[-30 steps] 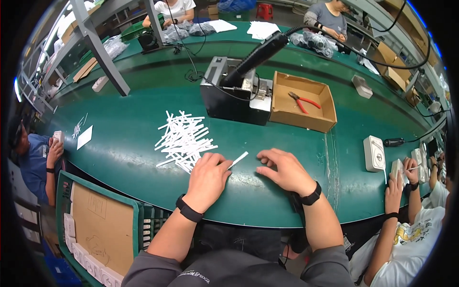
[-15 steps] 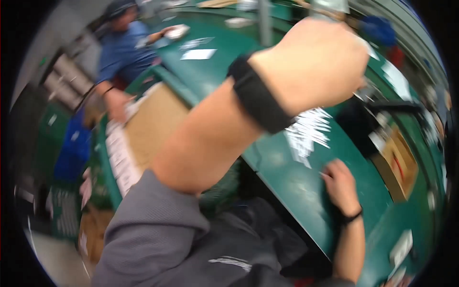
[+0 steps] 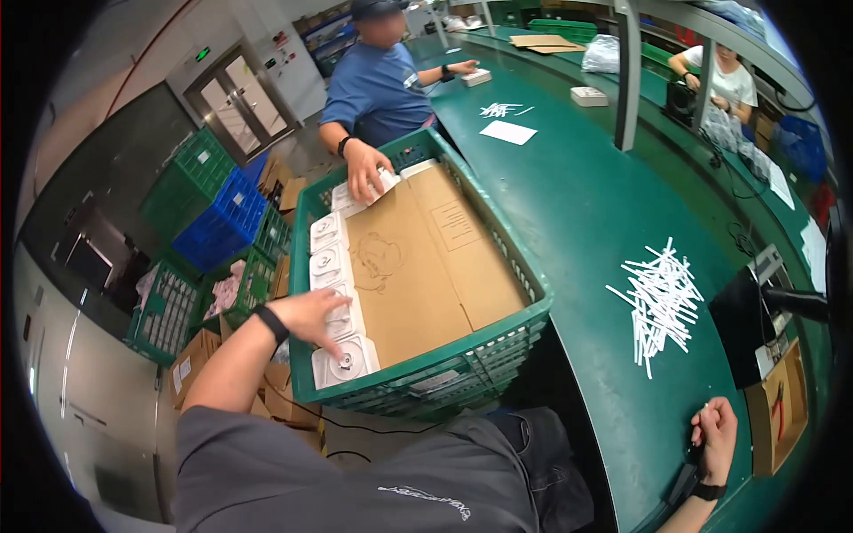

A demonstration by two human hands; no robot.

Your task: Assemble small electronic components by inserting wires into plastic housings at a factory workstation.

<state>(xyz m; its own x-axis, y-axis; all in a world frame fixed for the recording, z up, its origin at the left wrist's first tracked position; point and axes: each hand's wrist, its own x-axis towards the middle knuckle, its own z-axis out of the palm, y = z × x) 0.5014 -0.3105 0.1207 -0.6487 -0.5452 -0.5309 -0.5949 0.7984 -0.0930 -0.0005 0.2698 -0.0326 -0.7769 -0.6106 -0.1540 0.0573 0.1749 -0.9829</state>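
My left hand point(image 3: 313, 316) reaches into a green plastic crate point(image 3: 426, 351) on the left. Its thumb and fingers grip a white square plastic case point(image 3: 341, 322), partly hidden beneath them. That case stands in a row with other white square cases point(image 3: 325, 265) along the crate's left side, on brown cardboard point(image 3: 418, 249). My right hand point(image 3: 716, 435) hovers over or rests on the green bench at the lower right. Its fingers are curled in, and a tiny white tip shows at them; the thing itself is mostly hidden. Beyond it lies a heap of white strips point(image 3: 665, 302).
Across the crate, a co-worker in blue point(image 3: 378, 98) has one hand on a case in it and the other on white cases on the bench point(image 3: 569, 195). A cardboard box point(image 3: 782, 413) and black stand point(image 3: 746, 311) are right. Stacked crates point(image 3: 222, 222) stand left.
My left arm, raised across the view before, has come down to the white cases in the crate. My view has swung left. My right hand still stays low over the bench.
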